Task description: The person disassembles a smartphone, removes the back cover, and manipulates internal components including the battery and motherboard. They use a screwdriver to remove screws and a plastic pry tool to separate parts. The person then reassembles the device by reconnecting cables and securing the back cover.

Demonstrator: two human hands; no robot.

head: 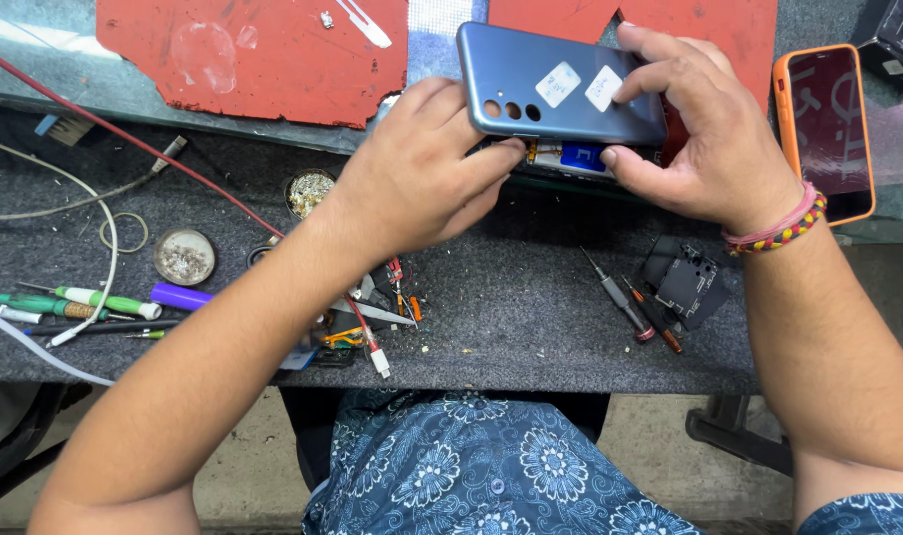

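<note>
1. The left hand [426, 168] sits at upper centre of the frame. Its fingers are curled closed on the camera end of a blue phone back cover [560, 84], thumb pressed at the lower edge.
2. The right hand [704, 139] sits at upper right of centre. It grips the other end of the cover, fingers spread over the top near two white stickers, thumb beneath.
3. The cover is tilted above the phone body [570, 159], whose exposed internals show in the gap between the thumbs.
4. An orange-cased phone [828, 129] lies just right of the right hand, at the upper right.
5. Two small screwdrivers [635, 302] lie on the grey mat [511, 297], lower right of centre, beside a black part [687, 280].
6. A red heat mat [253, 54] occupies the upper left.
7. Green-handled tools [75, 302] and a purple cylinder [181, 295] lie at the left edge.
</note>
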